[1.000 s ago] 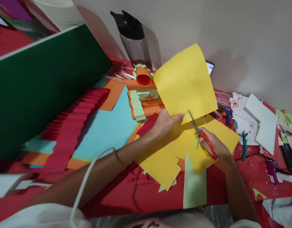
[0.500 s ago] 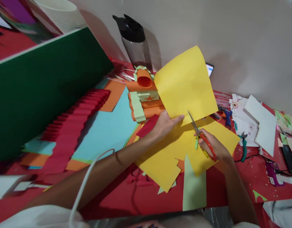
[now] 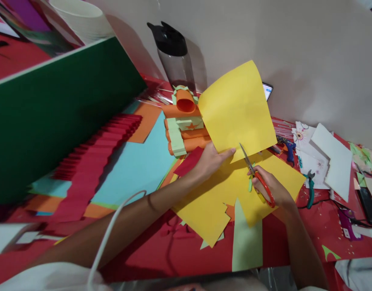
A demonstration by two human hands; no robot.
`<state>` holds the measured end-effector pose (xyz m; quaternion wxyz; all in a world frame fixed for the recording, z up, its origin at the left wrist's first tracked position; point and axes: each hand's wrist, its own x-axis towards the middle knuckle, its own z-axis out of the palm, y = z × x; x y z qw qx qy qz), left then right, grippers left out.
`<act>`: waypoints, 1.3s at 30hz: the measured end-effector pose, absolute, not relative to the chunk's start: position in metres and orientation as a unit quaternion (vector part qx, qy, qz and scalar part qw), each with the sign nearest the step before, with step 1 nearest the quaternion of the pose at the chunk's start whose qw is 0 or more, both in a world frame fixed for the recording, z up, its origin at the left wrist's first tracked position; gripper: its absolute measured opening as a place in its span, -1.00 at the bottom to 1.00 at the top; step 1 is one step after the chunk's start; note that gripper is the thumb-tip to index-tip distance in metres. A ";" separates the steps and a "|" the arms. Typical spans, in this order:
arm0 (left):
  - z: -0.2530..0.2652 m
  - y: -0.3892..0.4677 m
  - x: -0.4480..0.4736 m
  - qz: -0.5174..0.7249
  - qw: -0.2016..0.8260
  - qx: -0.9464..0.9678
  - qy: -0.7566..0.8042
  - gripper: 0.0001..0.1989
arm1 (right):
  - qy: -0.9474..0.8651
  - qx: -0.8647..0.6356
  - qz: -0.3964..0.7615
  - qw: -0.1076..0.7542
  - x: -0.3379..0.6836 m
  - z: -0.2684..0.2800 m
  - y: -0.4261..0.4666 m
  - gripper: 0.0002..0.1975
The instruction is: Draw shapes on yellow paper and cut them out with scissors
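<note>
My left hand pinches the lower left edge of a yellow paper sheet, its thumb on the near face. The sheet stands raised and curls back at its top. In my right hand are scissors with red-orange handles, the fingers in the loops. Their blades overlap the sheet's lower edge and point up and away. Beneath both hands lie more yellow sheets. Just behind my left hand sits a stack of rolled orange paper tubes banded with pale green paper.
A green board leans at the left beside red pleated paper and blue paper. At the back stands a bottle. Pliers, a blue glue gun and white board pieces lie right. A white cable crosses my left forearm.
Both hands, the yellow sheet and the scissors keep nearly the same positions. The whole view has shifted very slightly.
</note>
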<state>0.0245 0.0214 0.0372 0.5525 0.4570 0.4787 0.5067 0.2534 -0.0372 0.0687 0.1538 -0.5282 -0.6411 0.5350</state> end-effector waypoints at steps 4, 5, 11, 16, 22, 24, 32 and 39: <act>0.032 0.023 0.025 0.507 0.559 0.453 0.475 -0.60 | -0.643 -0.534 0.527 0.158 0.252 0.071 -0.037 -0.49; 0.031 0.024 0.025 0.507 0.559 0.454 0.475 -0.60 | -0.642 -0.534 0.526 0.159 0.251 0.071 -0.037 -0.50; 0.033 0.022 0.025 0.508 0.553 0.452 0.481 -0.67 | -0.631 -0.542 0.529 0.166 0.250 0.074 -0.038 -0.55; 0.036 0.020 0.027 0.525 0.546 0.448 0.475 -0.70 | -0.634 -0.542 0.525 0.168 0.249 0.075 -0.037 -0.55; 0.034 0.022 0.026 0.529 0.552 0.452 0.460 -0.73 | -0.632 -0.541 0.529 0.169 0.252 0.071 -0.035 -0.51; 0.034 0.023 0.025 0.533 0.552 0.454 0.453 -0.78 | -0.634 -0.540 0.529 0.164 0.253 0.071 -0.035 -0.48; 0.034 0.023 0.026 0.524 0.570 0.460 0.434 -0.72 | -0.654 -0.526 0.521 0.153 0.255 0.070 -0.036 -0.45; 0.032 0.022 0.026 0.511 0.579 0.473 0.424 -0.67 | -0.645 -0.523 0.531 0.167 0.255 0.068 -0.038 -0.42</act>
